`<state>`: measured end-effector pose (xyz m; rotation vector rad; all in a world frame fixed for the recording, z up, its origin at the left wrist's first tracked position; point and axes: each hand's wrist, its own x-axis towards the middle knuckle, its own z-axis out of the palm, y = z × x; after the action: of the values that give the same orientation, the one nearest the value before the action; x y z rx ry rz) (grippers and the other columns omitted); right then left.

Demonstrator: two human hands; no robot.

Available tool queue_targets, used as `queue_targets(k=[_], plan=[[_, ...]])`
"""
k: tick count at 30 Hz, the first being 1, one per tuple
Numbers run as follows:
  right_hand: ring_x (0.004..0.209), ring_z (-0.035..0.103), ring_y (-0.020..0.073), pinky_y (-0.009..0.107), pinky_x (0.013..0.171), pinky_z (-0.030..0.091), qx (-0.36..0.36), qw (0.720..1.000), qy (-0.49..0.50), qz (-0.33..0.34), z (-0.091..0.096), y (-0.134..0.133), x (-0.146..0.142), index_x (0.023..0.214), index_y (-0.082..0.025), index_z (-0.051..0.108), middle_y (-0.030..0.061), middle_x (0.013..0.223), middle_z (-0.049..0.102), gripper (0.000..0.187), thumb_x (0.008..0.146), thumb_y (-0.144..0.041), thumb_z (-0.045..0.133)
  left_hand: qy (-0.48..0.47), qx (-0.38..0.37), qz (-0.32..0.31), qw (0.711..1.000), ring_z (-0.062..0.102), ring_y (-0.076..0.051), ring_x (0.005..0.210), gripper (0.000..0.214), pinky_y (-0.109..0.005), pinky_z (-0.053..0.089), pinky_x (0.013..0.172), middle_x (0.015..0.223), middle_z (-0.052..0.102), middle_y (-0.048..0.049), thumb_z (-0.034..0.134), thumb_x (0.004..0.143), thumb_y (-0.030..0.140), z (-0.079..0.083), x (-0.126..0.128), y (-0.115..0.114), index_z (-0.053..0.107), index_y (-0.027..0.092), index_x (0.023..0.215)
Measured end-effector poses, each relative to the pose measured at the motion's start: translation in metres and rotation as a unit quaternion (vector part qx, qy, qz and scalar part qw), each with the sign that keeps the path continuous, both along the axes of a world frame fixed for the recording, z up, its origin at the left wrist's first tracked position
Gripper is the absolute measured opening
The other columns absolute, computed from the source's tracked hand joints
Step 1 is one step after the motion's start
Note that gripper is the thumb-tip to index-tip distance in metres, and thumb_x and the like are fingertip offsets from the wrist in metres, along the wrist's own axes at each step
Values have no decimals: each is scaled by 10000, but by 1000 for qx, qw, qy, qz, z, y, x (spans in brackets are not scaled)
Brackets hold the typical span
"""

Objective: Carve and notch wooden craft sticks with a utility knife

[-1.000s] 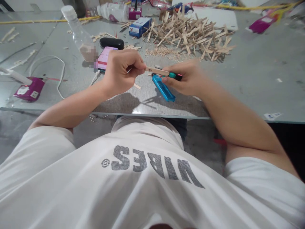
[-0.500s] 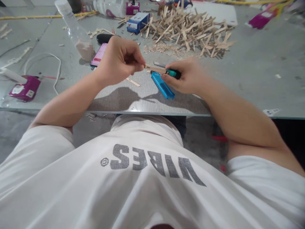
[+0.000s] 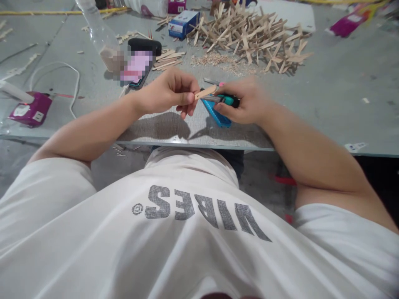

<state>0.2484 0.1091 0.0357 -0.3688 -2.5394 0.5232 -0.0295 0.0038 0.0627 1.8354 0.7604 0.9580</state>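
Note:
My left hand (image 3: 174, 92) pinches a flat wooden craft stick (image 3: 206, 92) between thumb and fingertips, its free end slanting up to the right. Closed around the black and teal handle of a utility knife (image 3: 227, 100) is my right hand (image 3: 249, 99). The knife's metal blade reaches left, just under the stick; whether it touches the wood I cannot tell. Beneath both hands, a long blue plastic tool (image 3: 220, 116) lies on the table, its upper end hidden. A thin metallic piece (image 3: 211, 81) lies just behind the hands.
Beyond my hands are a large heap of craft sticks (image 3: 249, 35), wood shavings (image 3: 215, 60) and a blue box (image 3: 183, 24). To the left are a phone (image 3: 140, 66), a small stack of sticks (image 3: 168, 59), a clear bottle (image 3: 96, 31) and a purple device (image 3: 31, 109).
My left hand has turned and shifted slightly right, uncovering the phone and small stack. The stick, earlier sloping down toward my right hand, now tilts upward above the blade.

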Motion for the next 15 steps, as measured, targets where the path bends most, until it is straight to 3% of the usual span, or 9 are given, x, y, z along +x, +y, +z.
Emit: queue_targets(k=[3,6,9,15], plan=[[796,689,312,502,791,536,40,999,14,-3,0,7,3,1055,-303,761,84,852,721,746,1007,-1013,537,-20,32,18,999,711,-169,525,763,-302,526,492,629,719,-20,903,834,968,-7,4,1,763,219,806],[875,684,336,526,850,553,88,993,21,-71,4,18,10,994,-354,745,95,875,735,664,1005,-1003,601,-24,114,70,991,562,-126,396,771,-295,411,372,512,638,10,861,826,1017,-12,-2,11,783,251,789],[850,635,338,542,839,513,112,987,28,-115,6,30,15,956,-342,726,115,832,697,714,965,-1049,621,5,170,145,975,529,-109,388,736,-311,366,348,526,652,14,839,867,1003,-18,-11,23,807,271,804],[1000,656,393,578,907,481,35,994,11,-102,2,32,11,1053,-409,797,107,898,741,689,859,-1065,713,38,166,145,975,455,-71,460,670,-335,341,417,567,678,57,786,906,1017,-28,-17,30,811,348,871]])
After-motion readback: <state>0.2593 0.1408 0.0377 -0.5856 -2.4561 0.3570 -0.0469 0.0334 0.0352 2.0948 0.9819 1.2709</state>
